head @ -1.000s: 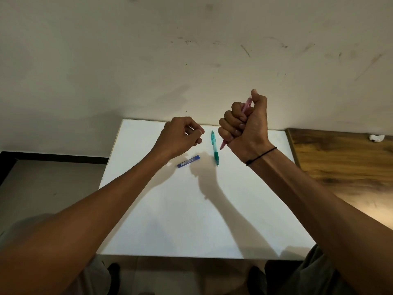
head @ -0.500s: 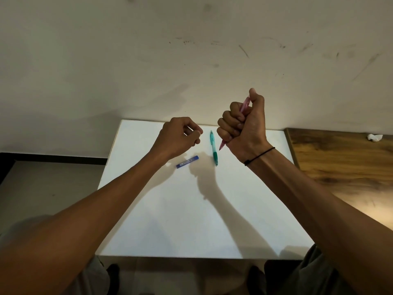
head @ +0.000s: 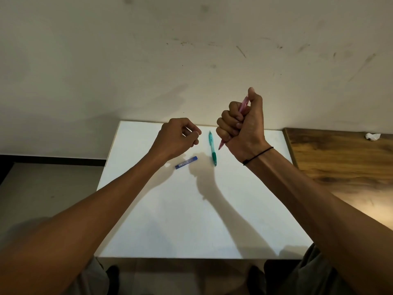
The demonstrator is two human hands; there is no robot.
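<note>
right fingers [head: 228, 121]: curled tight round the pink pencil [head: 244, 104], whole-fist grip, thumb up over the top end like it's on the clicker
pencil: upright-ish, tip pointing down and left, held clear above the table [head: 191, 220]
right hand [head: 244, 130]: raised at the far side, thin black band [head: 258, 155] on the wrist
left fingers [head: 196, 135]: curled in, thumb and forefinger tips brought together as if pinching
left hand [head: 176, 139]: hovers left of the pencil, apart from it, just above the blue lead case [head: 186, 162]
step, my guess: reloading or clicking out lead on the pink one, case already within reach
next move, my guess: bring the two hands together, so fine lining-up and a light touch, since lead snaps easily
on the table: teal pencil [head: 212, 149] lies between the hands, tip toward the near side, close to the case but not touching
right of the table: wood top [head: 340, 162] with a crumpled white scrap [head: 372, 136] at its far edge
hard to tell: whether the left pinch actually holds a lead, nothing shows and it'd be too thin anyway
hidden: middle of the pink pencil inside the fist, and its top end behind the thumb
unreadable: print on the case
</note>
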